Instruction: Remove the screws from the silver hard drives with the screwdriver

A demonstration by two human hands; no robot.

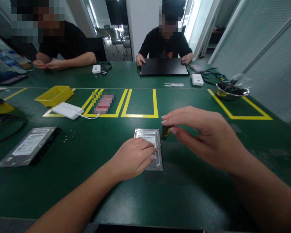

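A small silver hard drive (157,165) with a white label lies flat on the green table in front of me. My left hand (135,157) rests over its left part, fingers together and pressing on it, hiding much of the label. Those fingertips are close to the shaft of a short screwdriver (165,132) with a dark and yellow handle. My right hand (199,136) pinches the handle's top between thumb and fingers from the right. The screwdriver stands nearly upright, its tip at the drive's right edge; whether it sits in a screw I cannot tell.
A larger hard drive (29,145) lies left, several small screws (68,136) beside it. Beyond are a yellow bin (54,96), a white power bank (68,110) cabled to a phone (104,104), and a metal bowl (232,92). Across the table, one person holds a black panel (164,67); another sits left.
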